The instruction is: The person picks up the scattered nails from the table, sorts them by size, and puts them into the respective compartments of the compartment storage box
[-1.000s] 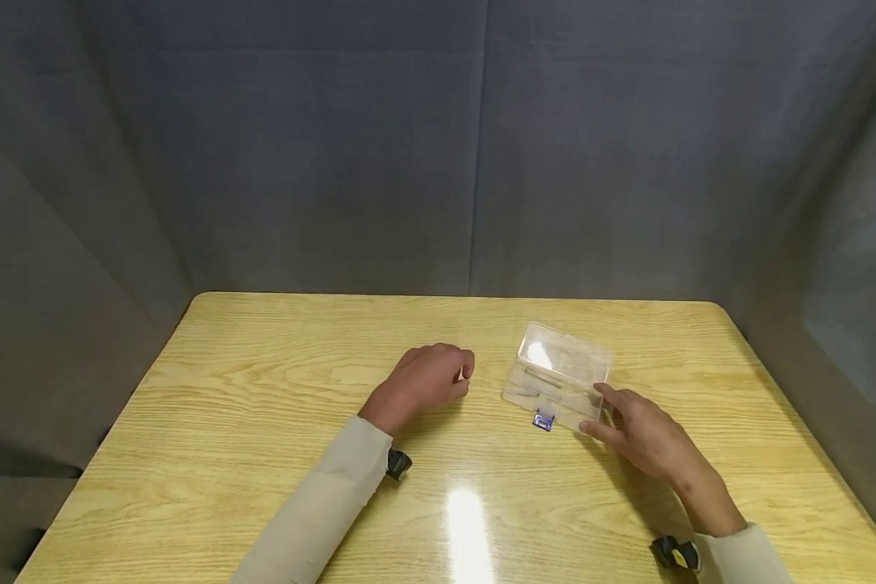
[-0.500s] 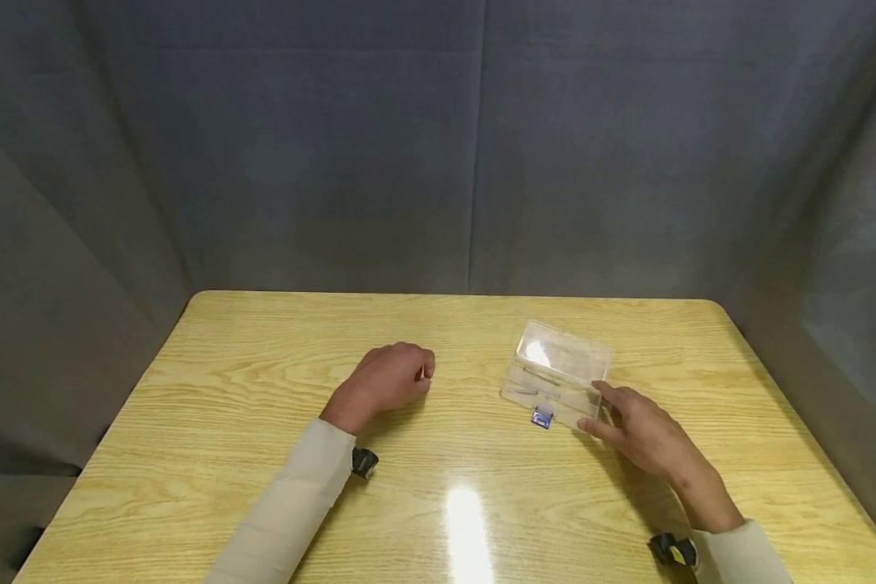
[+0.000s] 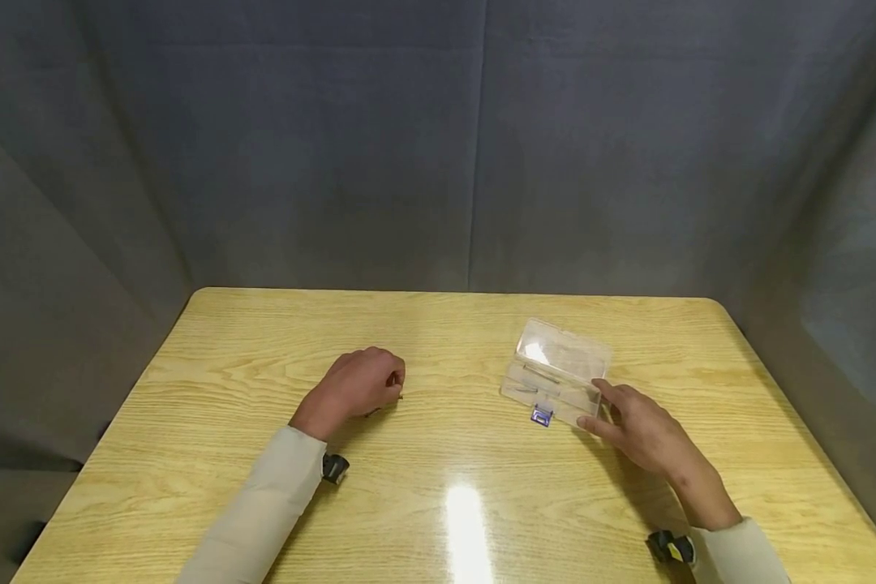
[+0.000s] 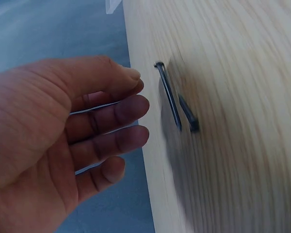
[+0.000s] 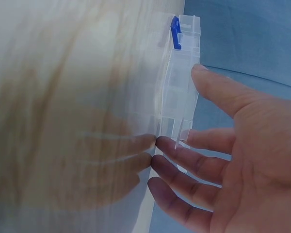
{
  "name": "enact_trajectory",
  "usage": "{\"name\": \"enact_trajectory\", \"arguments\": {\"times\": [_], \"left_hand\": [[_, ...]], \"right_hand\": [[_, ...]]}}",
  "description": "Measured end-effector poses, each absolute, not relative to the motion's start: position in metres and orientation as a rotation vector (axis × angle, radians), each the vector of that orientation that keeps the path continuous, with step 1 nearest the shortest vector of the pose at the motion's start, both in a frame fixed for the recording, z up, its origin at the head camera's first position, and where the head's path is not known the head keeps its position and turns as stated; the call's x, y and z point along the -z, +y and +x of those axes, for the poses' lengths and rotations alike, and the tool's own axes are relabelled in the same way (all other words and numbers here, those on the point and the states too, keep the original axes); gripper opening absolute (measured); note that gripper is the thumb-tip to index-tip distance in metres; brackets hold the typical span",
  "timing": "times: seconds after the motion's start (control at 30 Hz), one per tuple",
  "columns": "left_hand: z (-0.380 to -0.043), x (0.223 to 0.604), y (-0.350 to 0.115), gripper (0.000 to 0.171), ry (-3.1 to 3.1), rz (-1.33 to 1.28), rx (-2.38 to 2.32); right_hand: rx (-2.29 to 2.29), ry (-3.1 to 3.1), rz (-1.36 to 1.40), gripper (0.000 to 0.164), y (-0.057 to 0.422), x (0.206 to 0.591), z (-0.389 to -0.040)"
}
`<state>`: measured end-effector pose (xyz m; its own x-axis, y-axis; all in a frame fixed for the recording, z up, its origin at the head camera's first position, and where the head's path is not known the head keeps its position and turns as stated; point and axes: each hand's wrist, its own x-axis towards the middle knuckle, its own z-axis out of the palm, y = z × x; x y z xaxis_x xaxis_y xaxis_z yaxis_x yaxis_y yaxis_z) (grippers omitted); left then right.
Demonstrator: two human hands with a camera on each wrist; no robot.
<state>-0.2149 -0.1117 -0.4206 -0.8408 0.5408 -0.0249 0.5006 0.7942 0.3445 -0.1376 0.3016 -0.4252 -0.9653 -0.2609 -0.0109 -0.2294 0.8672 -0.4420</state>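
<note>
In the head view my left hand (image 3: 354, 388) is low over the table, left of centre, palm down. The left wrist view shows two dark nails (image 4: 169, 97) just beyond its fingertips, lying in opposite directions. Thumb and index finger sit close together, with no nail visible between them. My right hand (image 3: 646, 430) holds the right end of a clear plastic box (image 3: 560, 357), thumb at the near side and index finger toward the lid side. Its lid stands open, and a blue latch (image 5: 175, 33) hangs from the front. Thin metal pieces (image 3: 540, 374) lie inside.
Both hands are above a wood-grain table (image 3: 248, 341). Dark grey cloth (image 3: 336, 162) hangs behind it and at the sides. A bright light reflection (image 3: 467, 527) shows on the table's front part.
My left hand has moved left, away from the box, and nail ends now show beside its fingers. The right hand stays at the box, which has hardly moved.
</note>
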Motion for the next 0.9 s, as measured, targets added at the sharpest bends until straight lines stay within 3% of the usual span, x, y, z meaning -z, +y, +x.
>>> {"name": "enact_trajectory", "arguments": {"times": [0.9], "left_hand": [[-0.207,0.424,-0.132,0.022,2.811,0.859,-0.465]], "right_hand": [[0.709,2.949,-0.379,0.073,0.302,0.425,-0.137]]}}
